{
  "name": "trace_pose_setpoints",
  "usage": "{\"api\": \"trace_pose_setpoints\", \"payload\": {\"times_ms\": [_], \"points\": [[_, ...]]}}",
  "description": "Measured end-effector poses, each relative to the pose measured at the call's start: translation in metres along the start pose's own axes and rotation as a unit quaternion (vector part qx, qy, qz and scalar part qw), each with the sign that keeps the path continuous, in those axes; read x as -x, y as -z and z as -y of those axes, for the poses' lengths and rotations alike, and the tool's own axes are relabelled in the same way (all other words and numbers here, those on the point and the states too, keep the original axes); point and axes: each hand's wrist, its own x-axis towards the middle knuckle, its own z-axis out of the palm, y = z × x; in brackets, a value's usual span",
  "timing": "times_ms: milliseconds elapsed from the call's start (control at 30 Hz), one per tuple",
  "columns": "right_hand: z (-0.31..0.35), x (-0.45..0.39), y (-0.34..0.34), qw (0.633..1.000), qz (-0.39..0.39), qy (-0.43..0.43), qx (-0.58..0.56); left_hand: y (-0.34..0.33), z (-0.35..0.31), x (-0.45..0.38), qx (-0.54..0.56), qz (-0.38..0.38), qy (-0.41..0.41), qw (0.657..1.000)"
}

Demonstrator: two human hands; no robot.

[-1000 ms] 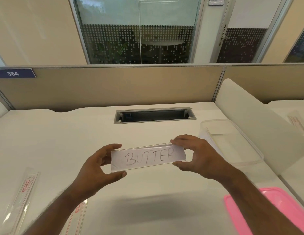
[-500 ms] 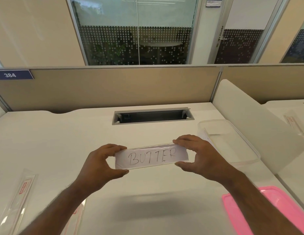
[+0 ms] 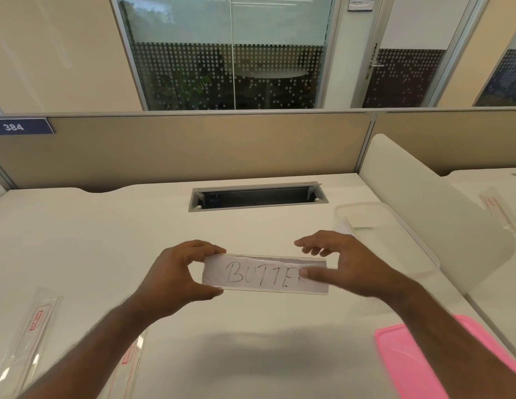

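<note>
Far left, flat on the white desk (image 3: pixel 78 240): a long clear plastic sleeve (image 3: pixel 29 335) with a red printed label. Just right of it, partly under the left forearm: a second clear sleeve (image 3: pixel 130 361) with red print. Next, the left hand (image 3: pixel 176 275), raised above the desk, pinching the left end of a white paper strip (image 3: pixel 251 273) in a clear cover, hand-lettered BUTTER, fingers curled over the top edge, thumb under the bottom edge. Strip level in mid-air over the desk centre, lettering toward the camera, nearer than the grey rectangular cable hatch (image 3: pixel 258 195). At its right end, the right hand (image 3: pixel 346 263), blurred: thumb laid across the front, hiding the last letter, fingers loosely spread above the top edge, clear of it. Farther right, a clear rectangular plastic container (image 3: pixel 403 243) beside a white curved divider panel (image 3: pixel 423 191). Nearer the camera, a pink plastic lid (image 3: pixel 409 367).
</note>
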Motion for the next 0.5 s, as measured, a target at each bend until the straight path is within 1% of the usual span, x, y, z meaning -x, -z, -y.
{"api": "trace_pose_setpoints", "payload": {"times_ms": [67,133,167,233,300,367,500], "points": [[0.002,-0.009,0.008,0.993,0.030,-0.077,-0.086,-0.005,-0.005,-0.009,-0.002,0.021,-0.016,1.000],[0.002,-0.014,0.012,0.975,0.104,-0.149,-0.125,-0.011,-0.012,-0.018,-0.002,0.036,-0.031,0.999],[-0.001,-0.015,0.012,0.968,0.137,-0.168,-0.126,-0.014,-0.014,-0.023,0.000,0.042,-0.036,0.998],[-0.006,-0.015,0.013,0.958,0.175,-0.181,-0.136,-0.020,-0.019,-0.033,0.003,0.056,-0.045,0.997],[-0.011,-0.012,0.015,0.954,0.181,-0.182,-0.155,-0.025,-0.021,-0.043,0.004,0.063,-0.052,0.997],[-0.016,-0.009,0.018,0.954,0.160,-0.185,-0.173,-0.033,-0.021,-0.050,0.005,0.059,-0.051,0.997],[-0.029,-0.002,0.028,0.955,0.116,-0.196,-0.190,-0.060,-0.012,-0.061,-0.002,0.007,-0.007,1.000]]}}
